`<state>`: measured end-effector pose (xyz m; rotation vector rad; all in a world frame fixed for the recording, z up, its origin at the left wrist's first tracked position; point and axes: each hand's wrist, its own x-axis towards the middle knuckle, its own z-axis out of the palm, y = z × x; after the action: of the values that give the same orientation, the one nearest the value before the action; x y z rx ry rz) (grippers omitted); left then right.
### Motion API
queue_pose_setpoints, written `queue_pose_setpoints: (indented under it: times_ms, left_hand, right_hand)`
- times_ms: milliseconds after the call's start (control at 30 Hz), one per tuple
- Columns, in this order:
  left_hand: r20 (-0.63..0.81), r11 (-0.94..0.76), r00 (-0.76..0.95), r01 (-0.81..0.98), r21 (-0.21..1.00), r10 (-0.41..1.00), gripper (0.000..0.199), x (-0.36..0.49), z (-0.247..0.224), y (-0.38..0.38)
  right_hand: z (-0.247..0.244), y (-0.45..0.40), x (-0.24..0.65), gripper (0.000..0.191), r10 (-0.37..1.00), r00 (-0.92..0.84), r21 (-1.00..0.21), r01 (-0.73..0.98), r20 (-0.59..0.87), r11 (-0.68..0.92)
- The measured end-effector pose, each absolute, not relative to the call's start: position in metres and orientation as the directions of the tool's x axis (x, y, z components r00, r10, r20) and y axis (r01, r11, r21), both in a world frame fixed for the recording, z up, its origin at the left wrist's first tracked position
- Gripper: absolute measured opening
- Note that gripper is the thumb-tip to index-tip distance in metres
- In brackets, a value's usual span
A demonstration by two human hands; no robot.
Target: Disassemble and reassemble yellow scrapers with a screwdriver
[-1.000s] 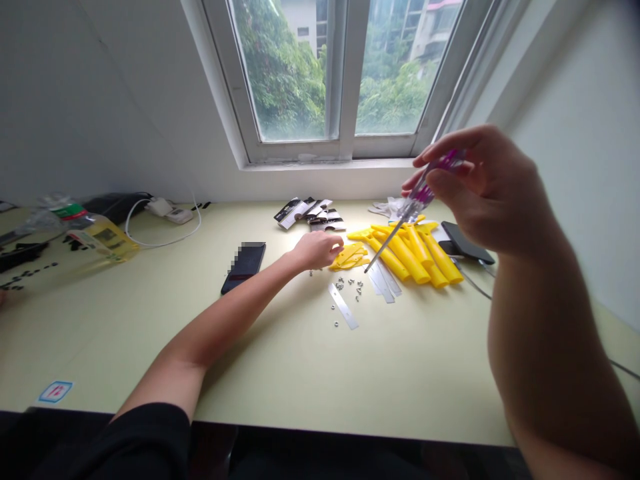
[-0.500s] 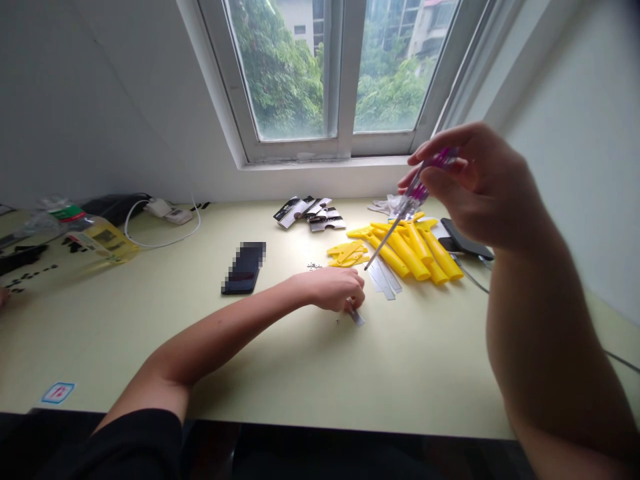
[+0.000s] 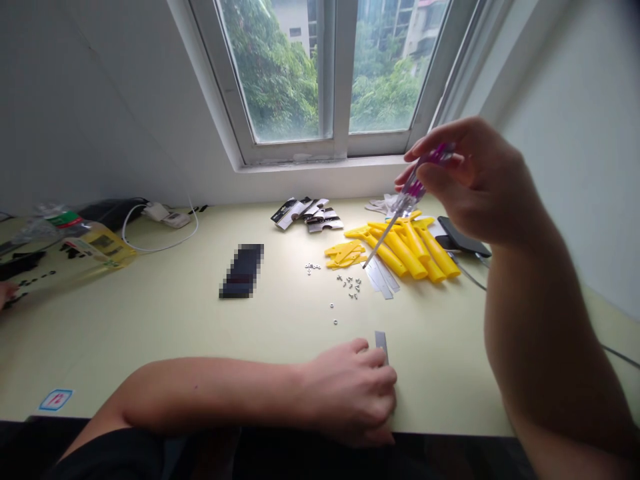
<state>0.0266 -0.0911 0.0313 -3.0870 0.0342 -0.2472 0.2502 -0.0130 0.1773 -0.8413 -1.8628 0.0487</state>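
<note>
My right hand is raised over the right side of the table, fingers wrapped round a screwdriver with a clear and purple handle; its shaft slants down to the left. Near the front edge, my left hand is closed on a flat grey metal blade, whose far end sticks out beyond the fingers. Small screws and nuts lie on the table between the hands and the window. Beside the screwdriver tip are more flat blades, flat yellow pieces and yellow handles.
A dark phone lies left of centre, printed cards near the window. Another dark device is behind the yellow handles. At the left are a bottle, a white cable and another person's hand.
My left hand has moved toward the front edge with the blade, uncovering the screws. My right hand with the screwdriver has hardly moved.
</note>
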Motion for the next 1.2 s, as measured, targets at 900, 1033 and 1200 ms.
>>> queue_pose_setpoints:
  times_ms: [900,1033,1200]
  left_hand:
    - [0.316,-0.894,0.916,0.340,-0.291,0.246,0.025,0.111,0.014,0.020]
    - [0.296,-0.927,0.909,0.345,-0.146,0.292,0.040,0.117,0.013,0.008]
    - [0.391,-0.912,0.832,0.406,0.054,0.393,0.028,0.070,0.034,0.005]
  right_hand:
    - [0.180,-0.012,0.256,0.015,0.388,0.044,-0.317,0.665,0.920,0.676]
    - [0.181,-0.012,0.251,0.014,0.394,0.083,-0.350,0.647,0.915,0.677]
    - [0.181,-0.012,0.251,0.016,0.391,0.081,-0.345,0.654,0.917,0.673]
